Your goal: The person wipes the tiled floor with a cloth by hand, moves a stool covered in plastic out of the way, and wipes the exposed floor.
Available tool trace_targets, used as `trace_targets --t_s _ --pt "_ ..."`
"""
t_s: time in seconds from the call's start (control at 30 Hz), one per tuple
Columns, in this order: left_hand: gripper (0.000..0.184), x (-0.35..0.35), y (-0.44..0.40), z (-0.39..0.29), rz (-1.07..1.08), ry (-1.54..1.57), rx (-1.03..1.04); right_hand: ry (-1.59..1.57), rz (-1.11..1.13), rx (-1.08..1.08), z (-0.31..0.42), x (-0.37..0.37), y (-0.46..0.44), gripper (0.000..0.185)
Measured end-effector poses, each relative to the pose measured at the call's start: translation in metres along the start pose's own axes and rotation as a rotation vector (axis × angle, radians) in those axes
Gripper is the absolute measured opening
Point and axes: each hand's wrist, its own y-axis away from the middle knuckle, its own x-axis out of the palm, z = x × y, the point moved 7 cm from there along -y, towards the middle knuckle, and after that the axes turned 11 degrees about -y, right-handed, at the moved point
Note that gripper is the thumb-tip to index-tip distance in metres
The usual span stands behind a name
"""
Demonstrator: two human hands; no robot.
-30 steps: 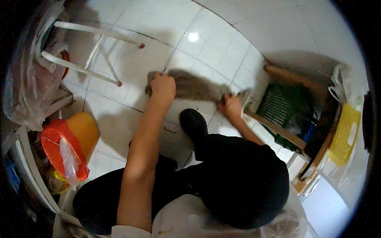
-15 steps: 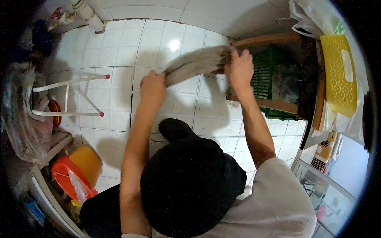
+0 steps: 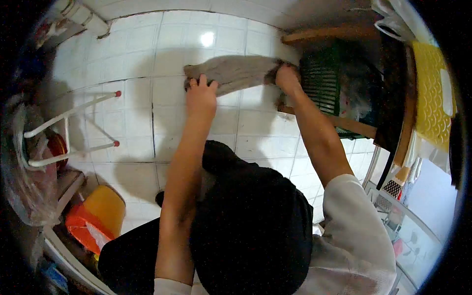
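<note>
A grey-brown rag [image 3: 238,73], stained darker at its ends, is stretched lengthwise low over the white tiled floor. My left hand [image 3: 200,98] is at the rag's left end, its fingers spread apart over the near edge. At the other end, beside the wooden rack, my right hand [image 3: 288,80] has its fingers curled around the dark, bunched part of the cloth. Its fingertips are partly hidden.
A wooden rack [image 3: 351,125] with a green plastic basket [image 3: 319,81] stands at right. White stool legs with red tips [image 3: 73,113] jut in from the left. An orange-and-yellow bucket [image 3: 110,209] sits lower left. A pipe [image 3: 88,22] meets the floor upper left.
The rag now lies flatter and straighter. My left hand has shifted slightly right and spread its fingers; my right hand has moved a little down and left. The whole view has shifted slightly.
</note>
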Motion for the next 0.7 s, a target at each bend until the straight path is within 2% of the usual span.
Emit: trace_targets --t_s 0.03,0.07,0.13,0.17,0.27,0.3,0.33,0.43,0.5,0.6,0.7 --pt "0.026 0.000 0.006 0.005 0.055 -0.029 0.003 -0.067 0.096 -0.021 -0.007 0.026 0.000 0.031" --pt "0.025 0.000 0.010 0.005 0.101 -0.051 0.012 0.043 -0.002 -0.142 0.005 0.043 0.022 0.029" --pt "0.023 0.001 0.014 0.004 0.154 -0.076 0.004 0.123 0.053 -0.161 0.039 0.030 0.081 0.032" --pt "0.022 0.002 0.021 0.010 0.165 -0.087 -0.010 0.067 0.063 0.074 0.035 0.044 0.081 0.037" --pt "0.026 0.003 0.025 0.021 0.145 -0.130 0.046 -0.029 -0.133 0.170 0.044 0.035 0.100 0.040" --pt "0.029 0.003 0.031 0.020 0.136 -0.150 0.080 -0.128 -0.058 0.088 0.042 0.032 0.097 0.038" --pt "0.031 0.004 0.037 0.019 0.126 -0.128 0.091 0.120 -0.204 0.030 0.046 0.019 0.098 0.037" --pt "0.038 0.006 0.028 0.022 0.100 -0.106 0.094 0.021 -0.287 0.096 0.031 0.028 0.064 0.039" --pt "0.043 0.012 0.028 0.015 0.142 -0.116 0.084 0.178 -0.210 0.024 0.043 0.027 0.072 0.042" --pt "0.042 0.010 0.028 0.009 0.144 -0.128 0.046 0.044 -0.463 0.259 0.060 0.061 0.098 0.043" --pt "0.042 0.008 0.032 0.011 0.145 -0.164 0.069 0.040 -0.596 0.111 0.046 0.078 0.089 0.053"
